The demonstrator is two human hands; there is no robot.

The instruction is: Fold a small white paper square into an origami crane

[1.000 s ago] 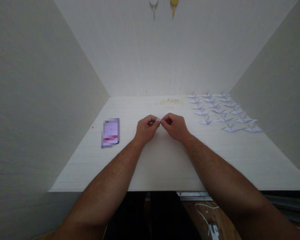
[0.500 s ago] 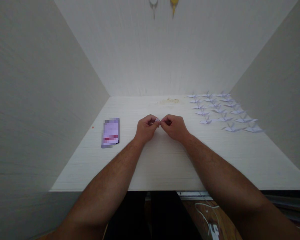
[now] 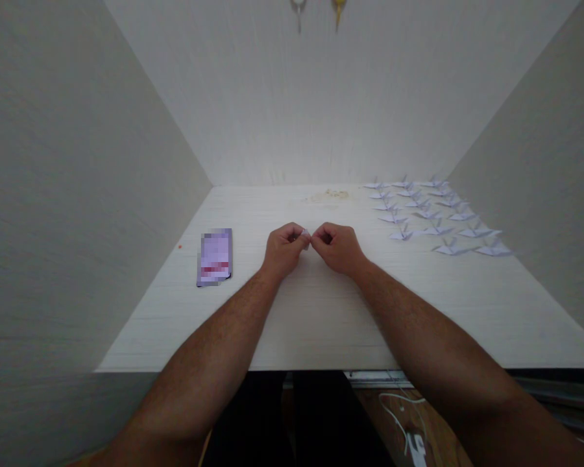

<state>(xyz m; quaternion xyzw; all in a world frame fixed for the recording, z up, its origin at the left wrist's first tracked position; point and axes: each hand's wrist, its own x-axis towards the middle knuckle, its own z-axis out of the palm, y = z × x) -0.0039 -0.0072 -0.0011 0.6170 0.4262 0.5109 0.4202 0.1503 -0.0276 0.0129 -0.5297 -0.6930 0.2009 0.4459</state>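
Between my hands, over the middle of the white table (image 3: 321, 311), is a small piece of folded white paper (image 3: 305, 239), mostly hidden by fingers. My left hand (image 3: 286, 249) pinches it between thumb and fingers. The thumb and forefinger of my right hand (image 3: 338, 248) are closed at its right edge, meeting the left fingertips. To the right, several white folded paper cranes (image 3: 435, 229) stand in rows, with pointed wings and upright tips.
A phone with a purplish, blurred screen (image 3: 215, 256) lies left of my hands. A small orange speck (image 3: 180, 246) is near the left edge. Pale brown marks (image 3: 337, 194) show at the back. Walls enclose three sides. Below the front edge, a white cable (image 3: 394, 415) lies on the floor.
The folded paper in my fingers has turned slightly, and more of it shows below the left thumb. Both hands stay in nearly the same place.
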